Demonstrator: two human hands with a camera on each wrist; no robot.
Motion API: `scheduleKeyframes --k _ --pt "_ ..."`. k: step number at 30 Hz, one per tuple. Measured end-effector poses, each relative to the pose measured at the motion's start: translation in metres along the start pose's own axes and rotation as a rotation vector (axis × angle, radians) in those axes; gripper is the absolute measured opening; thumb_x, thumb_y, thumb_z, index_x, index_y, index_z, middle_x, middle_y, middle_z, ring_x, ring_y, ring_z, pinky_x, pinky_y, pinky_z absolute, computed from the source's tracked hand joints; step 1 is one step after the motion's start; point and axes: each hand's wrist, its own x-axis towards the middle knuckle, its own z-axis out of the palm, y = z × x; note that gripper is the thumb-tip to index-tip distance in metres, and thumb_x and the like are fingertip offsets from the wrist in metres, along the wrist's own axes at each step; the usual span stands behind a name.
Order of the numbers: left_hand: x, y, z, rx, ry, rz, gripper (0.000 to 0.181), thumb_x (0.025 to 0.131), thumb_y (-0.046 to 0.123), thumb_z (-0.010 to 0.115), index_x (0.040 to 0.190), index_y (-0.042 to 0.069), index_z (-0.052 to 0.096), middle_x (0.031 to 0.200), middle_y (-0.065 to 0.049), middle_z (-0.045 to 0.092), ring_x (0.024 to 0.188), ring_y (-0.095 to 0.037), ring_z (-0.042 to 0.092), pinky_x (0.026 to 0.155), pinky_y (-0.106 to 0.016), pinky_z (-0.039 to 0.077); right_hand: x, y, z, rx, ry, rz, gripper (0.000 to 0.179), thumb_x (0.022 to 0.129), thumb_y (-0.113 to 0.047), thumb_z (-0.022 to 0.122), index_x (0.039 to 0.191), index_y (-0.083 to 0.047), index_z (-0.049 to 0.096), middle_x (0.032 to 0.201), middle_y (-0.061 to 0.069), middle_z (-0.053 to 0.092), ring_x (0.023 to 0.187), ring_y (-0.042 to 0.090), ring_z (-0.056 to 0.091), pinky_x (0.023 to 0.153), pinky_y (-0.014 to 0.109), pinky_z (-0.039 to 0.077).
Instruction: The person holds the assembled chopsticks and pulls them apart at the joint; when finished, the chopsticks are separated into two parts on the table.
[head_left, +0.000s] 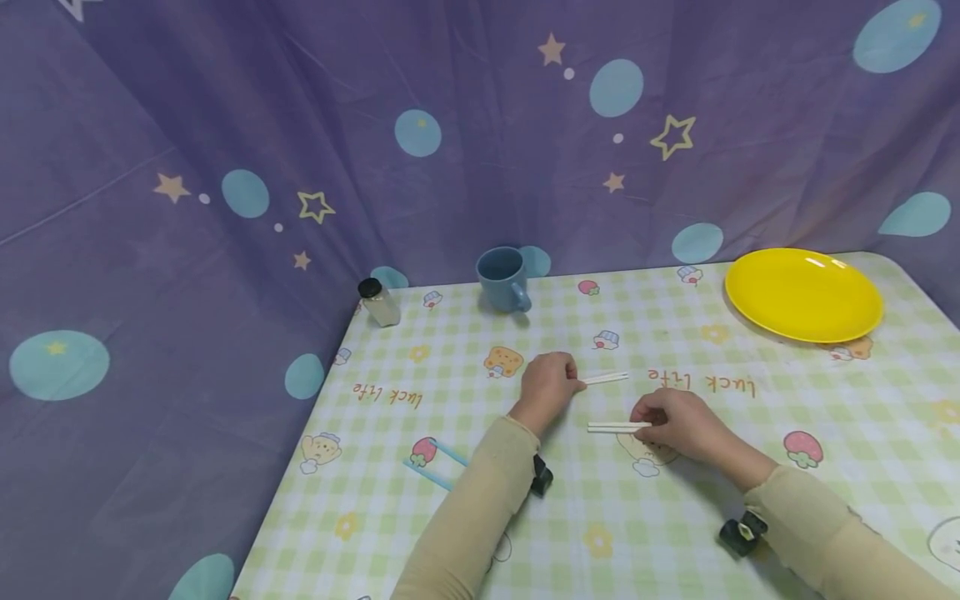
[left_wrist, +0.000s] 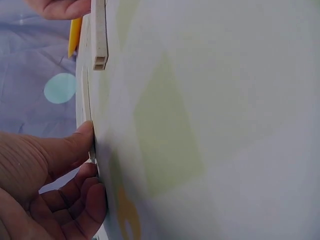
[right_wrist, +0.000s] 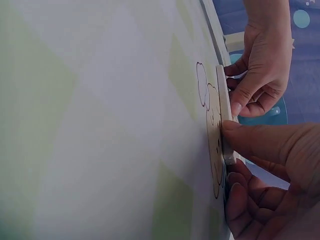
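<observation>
As the right hand pinches the near sticks, the left hand grips the far sticks

While beige sleeves reach in over a green-checked worktop, each with a black wrist camera at the cuff, two blue strips lie at the left, partly hidden by the left forearm. Farther in, the right hand's grip is closed on the near sticks, a slim white pair pointing left, their square ends together in the left wrist view. Just beyond and apart from them, near the middle of the worktop, the left hand's grip holds the far sticks, also white, pointing right; its other fingers curl loosely below the thumb. Toward the far edge, a yellow plate lies at the right, a black-capped jar stands at the left corner, and a blue cup stands between. Behind them hangs a purple curtain printed with stars and blue spots.
</observation>
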Motion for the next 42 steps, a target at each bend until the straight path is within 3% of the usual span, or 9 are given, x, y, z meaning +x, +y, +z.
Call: scheduleKeyframes --k 7,13,18,24,29,33,42 --pt "-0.001 0.000 -0.002 -0.022 -0.021 -0.017 0.030 0.078 0.033 0.082 0.068 0.019 0.057 0.067 0.007 0.054 0.066 -0.012 0.050 0.063 -0.025 0.040 0.000 -0.002 0.000 -0.011 0.008 0.005 0.012 0.079 -0.011 0.079 0.081 -0.017 0.069 0.075 -0.008 0.059 0.071 0.013 0.049 0.068 0.034 0.041" --pt "-0.006 -0.008 -0.016 -0.043 -0.044 -0.054 0.025 0.079 0.035 0.081 0.075 0.021 0.062 0.074 0.008 0.058 0.072 -0.012 0.053 0.067 -0.027 0.042 -0.002 -0.005 -0.001 -0.017 0.018 0.026 0.013 0.079 -0.014 0.081 0.087 -0.015 0.070 0.081 -0.006 0.062 0.074 0.013 0.051 0.070 0.034 0.043" --pt "-0.018 -0.030 -0.037 -0.063 -0.026 0.005 0.020 0.081 0.031 0.081 0.077 0.019 0.065 0.072 0.007 0.059 0.066 -0.011 0.053 0.062 -0.028 0.043 -0.003 -0.013 -0.001 -0.035 0.089 0.022 0.018 0.079 -0.015 0.081 0.094 -0.011 0.071 0.089 -0.001 0.065 0.077 0.015 0.053 0.071 0.036 0.045" --pt "-0.037 -0.067 -0.062 -0.143 -0.059 0.119 0.016 0.083 0.022 0.080 0.076 0.017 0.066 0.074 0.008 0.060 0.069 -0.010 0.053 0.067 -0.029 0.044 0.000 -0.035 0.009 -0.030 0.146 -0.071 0.012 0.080 -0.011 0.079 0.091 -0.010 0.074 0.089 0.001 0.067 0.077 0.017 0.058 0.070 0.037 0.049" --pt "-0.053 -0.098 -0.074 -0.190 -0.140 0.178 0.010 0.085 0.017 0.077 0.080 0.018 0.068 0.081 0.008 0.062 0.074 -0.011 0.056 0.070 -0.032 0.046 0.004 -0.051 0.027 -0.007 0.106 -0.158 0.009 0.081 -0.013 0.078 0.088 -0.013 0.073 0.086 -0.003 0.066 0.076 0.014 0.060 0.069 0.034 0.050" --pt "-0.068 -0.117 -0.080 -0.196 -0.197 0.178 0.005 0.085 0.015 0.076 0.084 0.018 0.072 0.086 0.006 0.062 0.076 -0.013 0.055 0.071 -0.033 0.045 0.005 -0.061 0.044 0.014 0.040 -0.218 0.010 0.080 -0.013 0.078 0.088 -0.013 0.073 0.084 -0.006 0.065 0.073 0.010 0.057 0.067 0.030 0.048" --pt "-0.100 -0.146 -0.090 -0.127 -0.183 0.140 0.014 0.076 0.006 0.081 0.079 0.016 0.072 0.092 -0.002 0.058 0.090 -0.025 0.053 0.087 -0.043 0.042 0.008 -0.087 0.074 0.024 -0.113 -0.347 0.015 0.081 -0.015 0.078 0.094 -0.012 0.072 0.089 -0.005 0.068 0.077 0.003 0.057 0.072 0.027 0.049"
